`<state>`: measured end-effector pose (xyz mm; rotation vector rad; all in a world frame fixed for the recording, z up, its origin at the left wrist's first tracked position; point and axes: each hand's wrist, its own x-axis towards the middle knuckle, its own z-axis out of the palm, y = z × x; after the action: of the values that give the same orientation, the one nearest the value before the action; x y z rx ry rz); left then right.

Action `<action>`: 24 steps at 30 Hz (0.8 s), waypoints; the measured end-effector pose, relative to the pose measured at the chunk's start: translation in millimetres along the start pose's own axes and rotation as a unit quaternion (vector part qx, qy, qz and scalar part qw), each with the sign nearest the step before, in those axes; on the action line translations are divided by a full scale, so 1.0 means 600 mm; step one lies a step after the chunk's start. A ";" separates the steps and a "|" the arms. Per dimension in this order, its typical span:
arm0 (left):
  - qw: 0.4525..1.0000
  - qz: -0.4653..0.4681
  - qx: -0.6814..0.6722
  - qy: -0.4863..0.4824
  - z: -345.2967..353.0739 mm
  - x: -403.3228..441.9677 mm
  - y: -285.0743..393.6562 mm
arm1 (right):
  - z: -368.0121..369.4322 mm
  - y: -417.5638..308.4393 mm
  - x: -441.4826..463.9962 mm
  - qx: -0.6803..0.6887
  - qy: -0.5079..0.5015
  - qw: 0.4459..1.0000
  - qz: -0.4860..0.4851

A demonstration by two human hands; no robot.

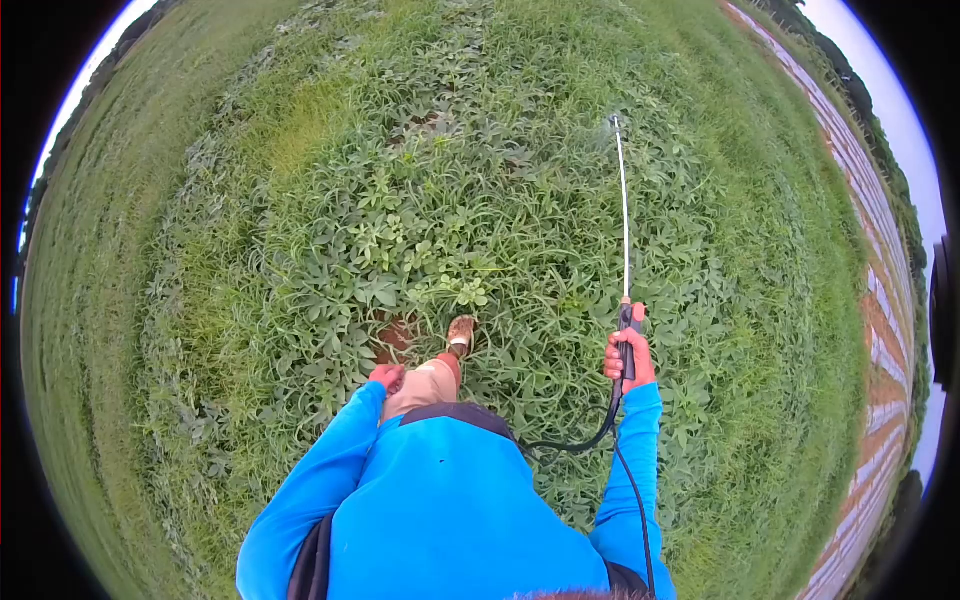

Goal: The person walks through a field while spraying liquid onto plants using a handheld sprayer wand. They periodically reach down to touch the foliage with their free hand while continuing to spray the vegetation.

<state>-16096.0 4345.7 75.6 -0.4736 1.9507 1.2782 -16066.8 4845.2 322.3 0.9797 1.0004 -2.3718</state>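
In the head view, my right hand (628,358) is wrapped round the black handle of a spray wand (625,220). The wand's thin metal tube points forward over the plants, and a faint mist shows near its nozzle (615,121). A black hose (575,445) runs from the handle back towards my waist. Beside my thigh, my left hand (388,377) hangs with its fingers curled in, and nothing shows in it. Low leafy plants (380,290) mixed with tall grass lie under the wand and around my legs.
One muddy shoe (461,332) stands among the plants beside a patch of bare reddish soil (393,338). Dark straps (312,560) pass over my blue sleeves. Along the right lie strips of pale covering (880,300) on reddish ground, with trees beyond.
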 end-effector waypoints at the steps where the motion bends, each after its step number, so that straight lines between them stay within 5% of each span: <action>1: 0.999 0.029 0.016 -0.019 0.000 0.022 -0.016 | -0.021 -0.011 -0.009 0.019 0.024 0.999 -0.024; 6: 0.991 0.069 0.093 0.073 0.016 0.077 -0.049 | -0.101 -0.074 -0.038 0.050 0.146 0.979 -0.134; 9: 0.999 -0.023 0.024 -0.026 0.012 0.119 -0.037 | -0.130 -0.122 -0.040 0.076 0.217 0.950 -0.211; 15: 0.998 -0.030 -0.009 -0.048 0.014 0.276 0.012 | -0.178 -0.238 0.011 0.083 0.283 0.915 -0.277; 17: 0.988 -0.115 -0.054 -0.082 0.016 0.294 0.109 | -0.173 -0.281 0.036 0.086 0.307 0.911 -0.262; 24: 0.983 -0.067 -0.136 -0.100 0.014 0.389 0.327 | -0.098 -0.369 0.131 0.112 0.235 0.942 -0.210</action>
<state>-16373.5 4459.4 20.8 -0.5767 1.5600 1.4512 -16221.2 5031.3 339.4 1.6143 1.2247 -2.7060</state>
